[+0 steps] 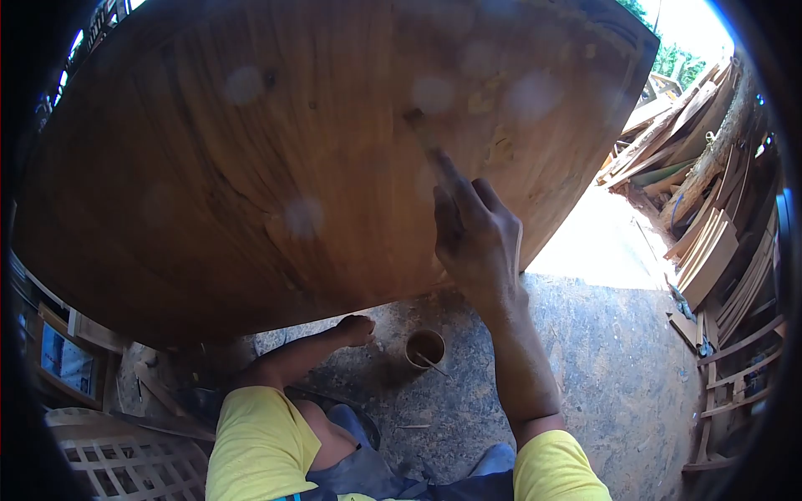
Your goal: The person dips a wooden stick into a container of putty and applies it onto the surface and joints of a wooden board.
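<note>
A large brown wooden panel (pixel 334 167) with dark grain stands tilted before me. My right hand (pixel 480 230) is raised against its surface, closed around a narrow flat tool (pixel 424 135) that looks like a putty knife. The tool's dark tip touches the wood, or nearly does. Yellowish patches (pixel 501 150) mark the panel to the right of the tip. Below the panel's lower edge, my left hand (pixel 357 330) is curled closed; whatever it may hold is hidden. Right of it, a round cup (pixel 424 346) with a thin stick (pixel 434 366) in it sits on the floor.
Stacked boards and timber pieces (pixel 702 184) crowd the right side. Slatted wooden frames (pixel 743 376) lean at the lower right. A woven lattice piece (pixel 125 455) lies at the lower left. The worn, dusty floor (pixel 601 359) extends below the panel.
</note>
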The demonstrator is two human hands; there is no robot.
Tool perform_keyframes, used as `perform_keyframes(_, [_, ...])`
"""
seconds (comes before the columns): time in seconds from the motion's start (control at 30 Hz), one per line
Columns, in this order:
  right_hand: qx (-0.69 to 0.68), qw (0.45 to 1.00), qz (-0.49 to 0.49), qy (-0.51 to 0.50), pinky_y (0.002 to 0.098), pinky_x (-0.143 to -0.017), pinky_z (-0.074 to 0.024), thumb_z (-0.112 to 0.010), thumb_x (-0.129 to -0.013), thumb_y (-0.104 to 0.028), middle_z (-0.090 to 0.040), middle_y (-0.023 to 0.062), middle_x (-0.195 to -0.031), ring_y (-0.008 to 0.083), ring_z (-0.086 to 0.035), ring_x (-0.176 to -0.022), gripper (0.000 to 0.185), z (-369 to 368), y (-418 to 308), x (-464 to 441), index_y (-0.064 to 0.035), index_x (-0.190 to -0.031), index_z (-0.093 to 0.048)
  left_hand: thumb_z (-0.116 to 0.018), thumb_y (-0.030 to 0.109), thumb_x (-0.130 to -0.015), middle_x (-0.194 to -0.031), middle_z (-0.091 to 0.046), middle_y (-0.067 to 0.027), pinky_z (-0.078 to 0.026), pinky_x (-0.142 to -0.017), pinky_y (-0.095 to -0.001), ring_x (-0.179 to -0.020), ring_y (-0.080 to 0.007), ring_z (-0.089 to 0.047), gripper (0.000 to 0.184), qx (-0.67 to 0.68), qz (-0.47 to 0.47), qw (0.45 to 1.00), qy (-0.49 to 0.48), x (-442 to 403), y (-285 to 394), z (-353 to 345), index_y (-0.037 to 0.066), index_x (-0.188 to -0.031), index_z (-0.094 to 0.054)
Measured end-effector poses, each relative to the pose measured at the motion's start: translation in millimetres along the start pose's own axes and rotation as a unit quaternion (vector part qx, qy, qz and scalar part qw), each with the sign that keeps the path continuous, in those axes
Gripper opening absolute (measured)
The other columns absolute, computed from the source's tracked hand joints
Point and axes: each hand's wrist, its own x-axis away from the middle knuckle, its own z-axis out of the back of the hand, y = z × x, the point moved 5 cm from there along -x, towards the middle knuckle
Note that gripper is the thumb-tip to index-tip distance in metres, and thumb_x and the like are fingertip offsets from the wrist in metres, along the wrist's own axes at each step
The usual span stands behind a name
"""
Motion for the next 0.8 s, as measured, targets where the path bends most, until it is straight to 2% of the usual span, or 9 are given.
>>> perform_keyframes(0.17, [-0.029, 0.999, -0.006, 0.011, 0.0444, -0.053, -0.0546, -0.073, -0.099, -0.015, -0.06, 0.0095, -0.079, 0.0283, -0.065, -0.057, 0.054, -22.1, 9.0, 20.5, -0.0203, -0.151, -0.062, -0.068, 0.036, -0.093, -0.109, -0.075, -0.0185, -0.057, -0.093, -0.0531, -0.107, -0.0384, -0.072, 0.034, 0.011, 0.004, 1.0, -0.009, 4.2, 1.8, 2.0, 0.004, -0.104, -0.071])
perform_keyframes(0.27, [-0.02, 0.999, -0.029, 0.022, 0.0425, -0.057, -0.054, -0.072, -0.1, -0.01, -0.062, 0.0098, -0.078, 0.0253, -0.064, -0.059, 0.05, -18.7, 15.5, 20.2, -0.0208, -0.148, -0.065, -0.069, 0.036, -0.093, -0.109, -0.074, -0.0181, -0.057, -0.093, -0.0524, -0.107, -0.0377, -0.072, 0.033, 0.016, 0.003, 1.0, -0.012, 4.3, 5.4, 2.8, 0.005, -0.103, -0.071])
perform_keyframes(0.33, [0.012, 0.996, -0.038, -0.076, 0.0447, -0.064, -0.0571, -0.072, -0.101, -0.011, -0.066, 0.0117, -0.083, 0.0292, -0.068, -0.065, 0.049, -12.4, 15.7, 21.2, -0.0193, -0.149, -0.063, -0.069, 0.037, -0.093, -0.108, -0.074, -0.0178, -0.057, -0.093, -0.0521, -0.106, -0.0374, -0.072, 0.033, 0.02, 0.003, 1.0, -0.009, 4.4, 4.6, 7.8, 0.005, -0.103, -0.071])
perform_keyframes(0.37, [0.013, 0.996, -0.044, -0.073, 0.0447, -0.064, -0.0571, -0.072, -0.101, -0.011, -0.066, 0.0117, -0.083, 0.0292, -0.068, -0.065, 0.049, -6.8, 19.2, 24.6, -0.0193, -0.149, -0.063, -0.069, 0.037, -0.094, -0.108, -0.074, -0.0175, -0.057, -0.092, -0.052, -0.106, -0.0373, -0.072, 0.033, 0.026, 0.008, 1.0, -0.001, 5.0, 3.8, 10.3, 0.005, -0.103, -0.071])
perform_keyframes(0.43, [-0.128, 0.98, -0.058, -0.138, 0.0509, -0.07, -0.0597, -0.069, -0.101, -0.014, -0.073, 0.0151, -0.095, 0.0383, -0.074, -0.076, 0.05, -3.4, 27.5, 36.5, -0.0162, -0.15, -0.059, -0.069, 0.038, -0.095, -0.107, -0.074, -0.0173, -0.057, -0.091, -0.0518, -0.105, -0.0371, -0.072, 0.034, 0.031, 0.008, 0.999, -0.003, 8.7, 3.5, 11.7, 0.006, -0.103, -0.07])
perform_keyframes(0.53, [-0.194, 0.962, -0.096, -0.169, 0.0522, -0.081, -0.0594, -0.068, -0.1, -0.013, -0.076, 0.0199, -0.106, 0.0423, -0.075, -0.09, 0.046, -2.9, 60.3, 57.5, -0.0112, -0.146, -0.061, -0.07, 0.037, -0.095, -0.106, -0.073, -0.0163, -0.056, -0.09, -0.0505, -0.104, -0.036, -0.072, 0.032, 0.051, 0.023, 0.998, -0.002, 9.0, 0.8, 12.6, 0.006, -0.101, -0.07])
perform_keyframes(0.57, [-0.193, 0.96, -0.107, -0.171, 0.0522, -0.081, -0.0594, -0.068, -0.1, -0.013, -0.076, 0.0199, -0.106, 0.0423, -0.075, -0.09, 0.046, 3.6, 73.5, 63.4, -0.0112, -0.146, -0.061, -0.07, 0.037, -0.095, -0.106, -0.073, -0.0163, -0.056, -0.09, -0.0505, -0.104, -0.036, -0.072, 0.032, 0.052, 0.02, 0.998, -0.013, 10.0, 0.8, 10.6, 0.006, -0.101, -0.07])
perform_keyframes(0.63, [-0.141, 0.907, -0.156, -0.364, 0.049, -0.084, -0.06, -0.069, -0.098, -0.007, -0.076, 0.024, -0.109, 0.039, -0.076, -0.095, 0.041, 0.2, 101.4, 85.4, -0.0046, -0.14, -0.066, -0.072, 0.036, -0.094, -0.105, -0.073, -0.0151, -0.056, -0.089, -0.0498, -0.104, -0.0354, -0.071, 0.03, 0.076, 0.014, 0.997, 0.018, 10.3, 3.4, 16.6, 0.006, -0.1, -0.069])
perform_keyframes(0.8, [-0.101, 0.859, -0.167, -0.473, 0.0496, -0.087, -0.06, -0.066, -0.097, -0.004, -0.077, 0.0243, -0.102, 0.0395, -0.076, -0.094, 0.041, -9.8, 152.1, 142.2, -0.0049, -0.137, -0.068, -0.075, 0.031, -0.094, -0.108, -0.071, -0.0151, -0.056, -0.092, -0.047, -0.105, -0.0353, -0.07, 0.028, 0.117, 0.002, 0.993, 0.009, 18.8, 22.0, 22.8, 0.005, -0.103, -0.069])
